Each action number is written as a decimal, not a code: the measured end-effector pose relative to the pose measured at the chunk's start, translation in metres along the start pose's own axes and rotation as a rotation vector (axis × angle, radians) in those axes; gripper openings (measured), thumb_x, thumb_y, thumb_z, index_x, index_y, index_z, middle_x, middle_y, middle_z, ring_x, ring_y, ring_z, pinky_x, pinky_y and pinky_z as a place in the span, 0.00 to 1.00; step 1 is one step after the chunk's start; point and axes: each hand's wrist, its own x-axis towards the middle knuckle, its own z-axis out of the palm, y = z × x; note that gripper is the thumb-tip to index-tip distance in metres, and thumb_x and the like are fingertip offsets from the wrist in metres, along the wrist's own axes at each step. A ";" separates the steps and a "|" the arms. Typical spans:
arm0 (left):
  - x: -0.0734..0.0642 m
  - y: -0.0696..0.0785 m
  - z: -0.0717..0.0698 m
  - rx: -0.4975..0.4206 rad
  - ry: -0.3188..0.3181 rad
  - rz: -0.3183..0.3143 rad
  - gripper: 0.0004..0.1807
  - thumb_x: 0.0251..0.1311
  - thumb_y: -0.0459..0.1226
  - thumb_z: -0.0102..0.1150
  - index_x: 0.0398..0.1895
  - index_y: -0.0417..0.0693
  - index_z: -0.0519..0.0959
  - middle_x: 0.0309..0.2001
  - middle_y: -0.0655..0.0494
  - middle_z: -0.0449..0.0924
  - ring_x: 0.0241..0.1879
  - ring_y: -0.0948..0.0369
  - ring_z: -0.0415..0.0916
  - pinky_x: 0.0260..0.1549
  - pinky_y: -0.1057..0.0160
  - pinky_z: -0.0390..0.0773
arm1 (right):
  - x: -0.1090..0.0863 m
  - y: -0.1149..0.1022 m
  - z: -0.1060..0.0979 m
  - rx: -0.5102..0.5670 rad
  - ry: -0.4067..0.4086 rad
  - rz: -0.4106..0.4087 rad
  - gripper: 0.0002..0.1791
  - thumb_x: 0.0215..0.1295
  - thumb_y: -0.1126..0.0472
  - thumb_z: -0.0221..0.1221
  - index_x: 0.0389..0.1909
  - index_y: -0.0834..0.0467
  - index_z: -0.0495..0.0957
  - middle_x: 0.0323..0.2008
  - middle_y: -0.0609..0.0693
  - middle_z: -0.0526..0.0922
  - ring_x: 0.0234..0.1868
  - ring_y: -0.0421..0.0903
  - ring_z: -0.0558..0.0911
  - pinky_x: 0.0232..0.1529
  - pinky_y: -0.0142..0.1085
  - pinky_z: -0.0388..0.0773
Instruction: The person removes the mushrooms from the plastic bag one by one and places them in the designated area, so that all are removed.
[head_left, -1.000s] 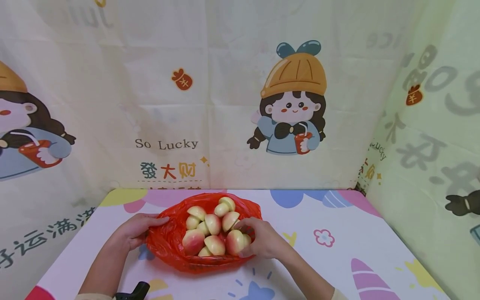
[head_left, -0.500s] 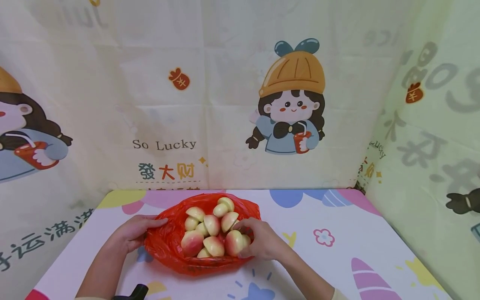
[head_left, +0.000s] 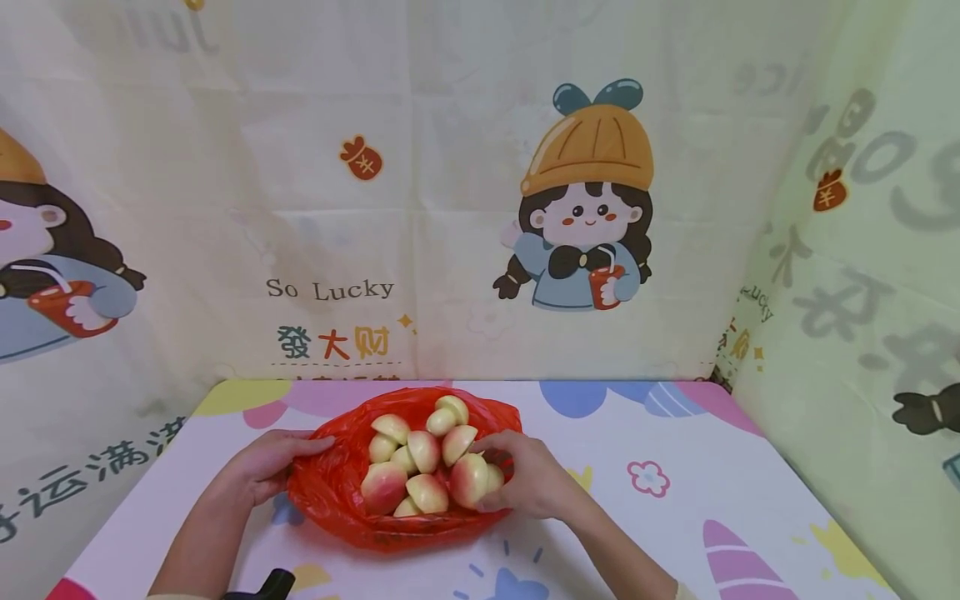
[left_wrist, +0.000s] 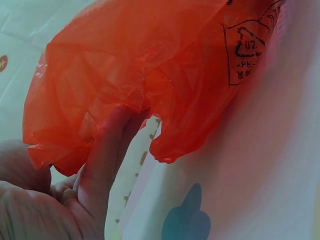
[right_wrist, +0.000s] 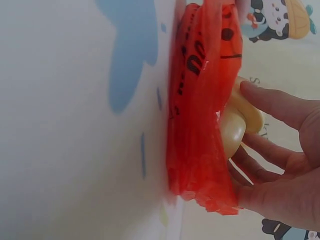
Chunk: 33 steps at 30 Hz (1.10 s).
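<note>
A red plastic bag [head_left: 330, 500] lies spread with its mouth up, holding several mushroom-shaped pieces [head_left: 425, 493] with cream stems and pink-tinged caps. At its left rim my left hand [head_left: 262, 462] pinches the plastic, thumb on the inner side and fingers outside. In the left wrist view those fingers [left_wrist: 102, 155] lie against the red film. My right hand [head_left: 531, 479] reaches over the right rim, thumb and fingers curled round a mushroom-shaped piece [head_left: 467, 481] at the bag's right end. The right wrist view shows its pale stem [right_wrist: 232, 131] between thumb and fingers, partly hidden by the bag's side.
The bag rests on a table [head_left: 622, 542] with a printed cover of pastel shapes. Cloth curtains [head_left: 450, 250] with cartoon prints rise behind the table and along both sides. A black strap end [head_left: 277, 583] shows near my left wrist.
My right hand and the mushroom-shaped piece in it have risen very slightly in the head view. The left hand keeps its hold on the bag's rim.
</note>
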 end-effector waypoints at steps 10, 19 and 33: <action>0.000 0.000 0.000 0.009 0.006 -0.012 0.35 0.72 0.42 0.63 0.75 0.31 0.66 0.45 0.50 0.88 0.42 0.53 0.89 0.45 0.52 0.90 | -0.002 -0.006 -0.009 0.011 0.015 -0.012 0.28 0.50 0.58 0.79 0.55 0.51 0.84 0.50 0.47 0.86 0.53 0.49 0.83 0.52 0.51 0.87; 0.000 -0.001 -0.001 0.012 -0.016 0.001 0.32 0.73 0.41 0.62 0.73 0.30 0.69 0.44 0.50 0.89 0.40 0.53 0.89 0.43 0.54 0.90 | -0.002 -0.005 -0.021 0.048 0.061 0.038 0.29 0.50 0.57 0.80 0.56 0.49 0.84 0.48 0.45 0.83 0.52 0.47 0.81 0.52 0.49 0.87; 0.001 0.000 -0.002 0.019 -0.014 0.008 0.33 0.73 0.41 0.61 0.74 0.31 0.68 0.44 0.50 0.89 0.40 0.54 0.89 0.43 0.54 0.90 | -0.003 -0.001 -0.059 0.028 0.209 0.093 0.31 0.49 0.57 0.80 0.57 0.50 0.84 0.51 0.46 0.85 0.51 0.47 0.83 0.56 0.44 0.86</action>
